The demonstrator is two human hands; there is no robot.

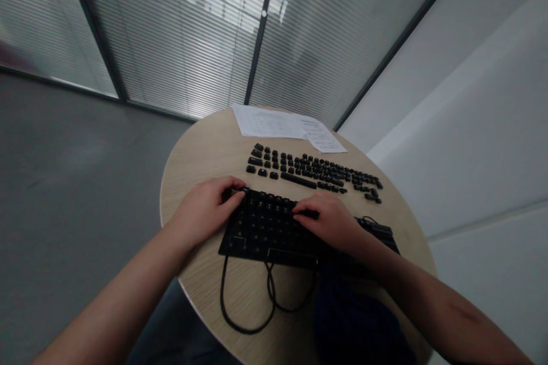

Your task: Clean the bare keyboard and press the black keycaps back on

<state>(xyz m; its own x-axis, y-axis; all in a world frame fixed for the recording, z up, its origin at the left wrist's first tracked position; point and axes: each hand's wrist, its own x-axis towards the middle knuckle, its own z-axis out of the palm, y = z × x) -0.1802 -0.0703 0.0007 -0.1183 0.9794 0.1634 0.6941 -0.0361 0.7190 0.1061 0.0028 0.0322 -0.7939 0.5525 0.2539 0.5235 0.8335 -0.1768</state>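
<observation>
A black keyboard [261, 234] lies on the round wooden table [192, 154], its front edge towards me. Keycaps sit in its far rows, while the nearer part shows bare key positions. My left hand [208, 208] is closed at the far left corner, thumb and index finger against the keyboard's edge. Over the far middle rows, my right hand [329, 219] has its thumb and fingers drawn together; what lies between the fingertips is too small to make out. My right forearm hides part of the keyboard's right side. Beyond it, loose black keycaps [298, 180] lie in rows, a long spacebar among them.
Printed sheets of paper [269, 122] lie at the table's far edge. A black cable [248, 331] loops in front of the keyboard. Dark blue cloth [359, 319] shows at the near edge. Behind stand glass panels with blinds [184, 40] and a white wall [483, 125].
</observation>
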